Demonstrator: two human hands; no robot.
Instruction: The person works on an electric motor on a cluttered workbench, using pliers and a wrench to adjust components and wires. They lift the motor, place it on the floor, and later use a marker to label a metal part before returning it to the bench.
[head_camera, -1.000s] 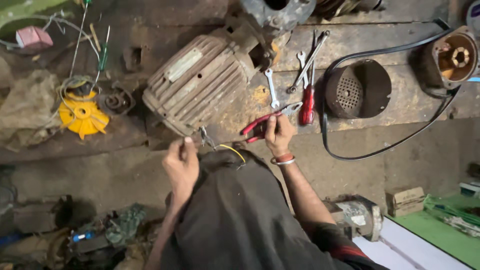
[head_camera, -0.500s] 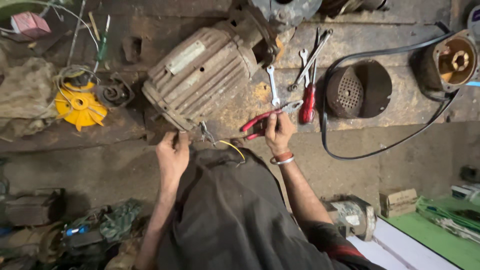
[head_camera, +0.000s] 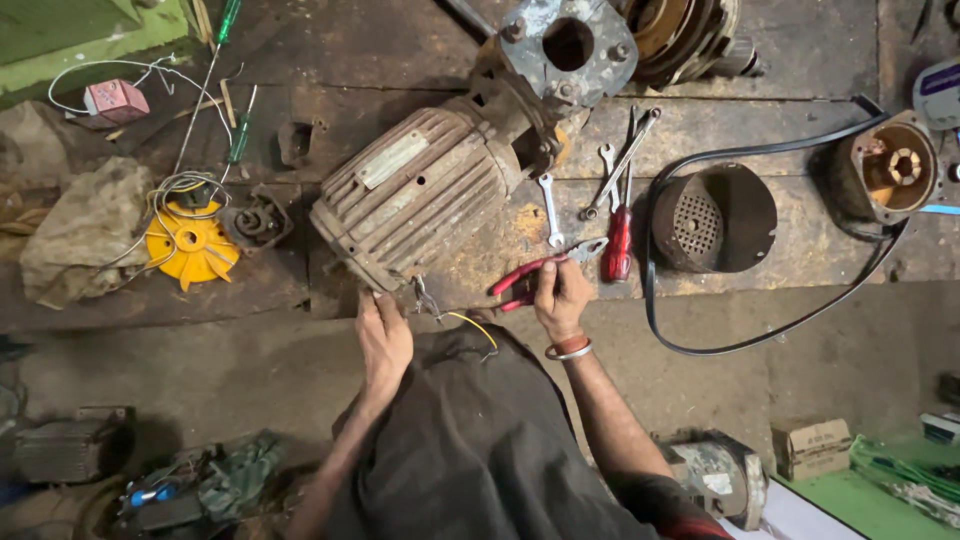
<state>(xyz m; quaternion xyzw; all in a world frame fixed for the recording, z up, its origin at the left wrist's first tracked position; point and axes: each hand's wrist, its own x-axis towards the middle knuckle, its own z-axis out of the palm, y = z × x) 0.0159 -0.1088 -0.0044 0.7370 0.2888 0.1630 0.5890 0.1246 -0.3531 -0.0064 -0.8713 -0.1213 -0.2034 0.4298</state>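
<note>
The left hand (head_camera: 383, 340) now rests against the near end of the ribbed electric motor (head_camera: 425, 195), just left of centre in the frame, fingers loosely curled on the casing edge and holding nothing that can be made out. A second ago it hung lower and further left, apart from the motor, so it has come up to make contact beside the short wire leads (head_camera: 428, 298) that stick out of the housing. The right hand (head_camera: 560, 295) stays where it was, closed around the red-handled pliers (head_camera: 535, 278), whose jaws point right toward the tools on the bench. A yellow wire (head_camera: 472, 322) curves between the two hands. Judging by this, both hands are now gathered at the motor's wire end, one steadying and one with the tool ready.

Room is tight to the right of the pliers: a small spanner (head_camera: 548, 207), a red-handled screwdriver (head_camera: 617, 240) and a perforated fan cover (head_camera: 712, 218) lie close, with a black cable (head_camera: 660, 300) looping around the cover. The bench edge runs just below the motor, right at the hands. To the left, a yellow fan impeller (head_camera: 190, 245) sits well apart, leaving bare wood between it and the motor.
</note>
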